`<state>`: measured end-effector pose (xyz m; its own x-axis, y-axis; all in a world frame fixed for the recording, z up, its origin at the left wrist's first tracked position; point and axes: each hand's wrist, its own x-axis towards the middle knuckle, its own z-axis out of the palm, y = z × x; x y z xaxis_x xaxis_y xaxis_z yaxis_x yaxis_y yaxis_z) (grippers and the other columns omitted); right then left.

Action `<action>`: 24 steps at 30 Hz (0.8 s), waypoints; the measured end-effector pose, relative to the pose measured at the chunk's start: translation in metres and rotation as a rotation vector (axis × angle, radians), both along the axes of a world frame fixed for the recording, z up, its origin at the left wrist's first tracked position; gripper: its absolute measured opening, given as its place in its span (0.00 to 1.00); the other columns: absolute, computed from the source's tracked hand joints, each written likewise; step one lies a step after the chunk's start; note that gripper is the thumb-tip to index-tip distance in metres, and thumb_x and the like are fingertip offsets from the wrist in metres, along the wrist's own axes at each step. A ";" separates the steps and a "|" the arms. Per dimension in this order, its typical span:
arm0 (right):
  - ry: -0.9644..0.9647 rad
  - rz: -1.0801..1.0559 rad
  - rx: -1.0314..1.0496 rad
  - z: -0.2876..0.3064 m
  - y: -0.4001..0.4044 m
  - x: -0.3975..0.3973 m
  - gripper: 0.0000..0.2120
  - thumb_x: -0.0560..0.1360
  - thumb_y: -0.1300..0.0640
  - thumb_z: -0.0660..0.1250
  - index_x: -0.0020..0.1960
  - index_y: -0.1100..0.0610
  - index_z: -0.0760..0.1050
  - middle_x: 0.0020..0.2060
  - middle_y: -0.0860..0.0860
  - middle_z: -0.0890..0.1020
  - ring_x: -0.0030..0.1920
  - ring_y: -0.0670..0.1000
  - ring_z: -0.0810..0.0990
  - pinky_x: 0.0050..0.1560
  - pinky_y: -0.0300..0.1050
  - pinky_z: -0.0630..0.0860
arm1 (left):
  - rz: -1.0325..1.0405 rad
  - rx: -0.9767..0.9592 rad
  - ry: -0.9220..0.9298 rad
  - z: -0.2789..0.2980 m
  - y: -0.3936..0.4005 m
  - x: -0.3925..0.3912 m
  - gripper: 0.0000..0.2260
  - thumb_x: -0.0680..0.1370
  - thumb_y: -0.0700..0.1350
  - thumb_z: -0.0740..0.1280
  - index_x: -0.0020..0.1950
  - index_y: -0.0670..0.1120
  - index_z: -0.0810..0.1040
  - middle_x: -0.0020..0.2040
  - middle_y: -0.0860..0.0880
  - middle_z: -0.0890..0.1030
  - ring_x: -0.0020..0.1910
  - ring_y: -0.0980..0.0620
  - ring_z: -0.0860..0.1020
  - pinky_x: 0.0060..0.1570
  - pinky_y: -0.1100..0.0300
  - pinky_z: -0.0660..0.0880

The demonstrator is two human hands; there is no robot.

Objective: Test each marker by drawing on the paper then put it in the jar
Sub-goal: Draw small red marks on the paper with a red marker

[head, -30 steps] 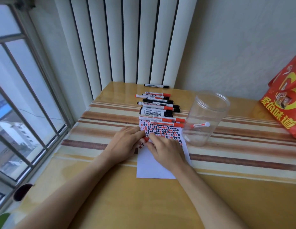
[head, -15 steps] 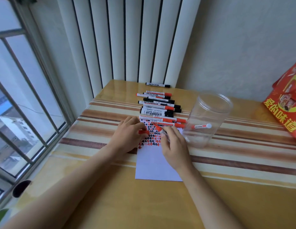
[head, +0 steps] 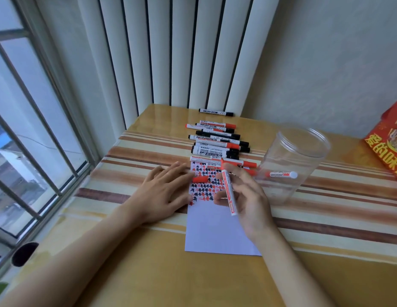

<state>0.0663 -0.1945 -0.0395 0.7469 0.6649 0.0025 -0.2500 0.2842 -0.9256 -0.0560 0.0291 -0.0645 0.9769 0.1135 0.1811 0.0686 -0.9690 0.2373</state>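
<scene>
A white paper (head: 215, 231) lies on the table, its upper part covered in red and black marks. My right hand (head: 248, 196) holds an uncapped red marker (head: 228, 191) above the paper, tip pointing away from me. My left hand (head: 164, 193) lies on the paper's left edge and pinches the red cap (head: 200, 179) at its fingertips. A row of red and black markers (head: 217, 142) lies beyond the paper. The clear plastic jar (head: 292, 165) stands to the right with one red marker (head: 280, 174) inside.
A red printed bag (head: 388, 149) stands at the far right edge. A barred window (head: 26, 129) runs along the left of the table. White vertical slats (head: 182, 52) rise behind the table. A striped cloth (head: 326, 196) covers the table's middle.
The hands have pulled apart, uncapping the marker. My right hand has lifted the marker and turned its tip away; my left hand keeps the cap at the paper's edge.
</scene>
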 end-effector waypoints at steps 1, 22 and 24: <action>0.005 0.028 -0.010 0.001 0.000 -0.001 0.22 0.81 0.68 0.57 0.67 0.53 0.81 0.56 0.53 0.86 0.42 0.59 0.86 0.43 0.47 0.82 | -0.002 -0.003 0.010 0.000 -0.001 0.000 0.31 0.78 0.74 0.43 0.79 0.66 0.51 0.82 0.59 0.52 0.80 0.60 0.43 0.78 0.47 0.46; -0.429 0.016 -0.387 -0.002 0.011 -0.030 0.05 0.78 0.53 0.68 0.53 0.48 0.77 0.36 0.56 0.80 0.28 0.55 0.81 0.23 0.39 0.68 | 0.043 -0.086 0.052 0.000 -0.001 0.007 0.25 0.81 0.66 0.50 0.78 0.67 0.53 0.82 0.57 0.50 0.80 0.59 0.41 0.77 0.42 0.38; -0.439 0.009 -0.417 -0.004 0.011 -0.029 0.02 0.79 0.55 0.70 0.51 0.51 0.77 0.35 0.58 0.81 0.28 0.55 0.81 0.22 0.41 0.69 | 0.044 -0.092 0.044 -0.001 0.000 0.008 0.25 0.81 0.66 0.50 0.78 0.67 0.54 0.82 0.57 0.51 0.80 0.59 0.42 0.77 0.42 0.39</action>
<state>0.0369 -0.1832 -0.0432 0.7292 0.6827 0.0468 0.1801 -0.1255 -0.9756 -0.0482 0.0289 -0.0652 0.9774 0.1705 0.1247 0.1228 -0.9390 0.3213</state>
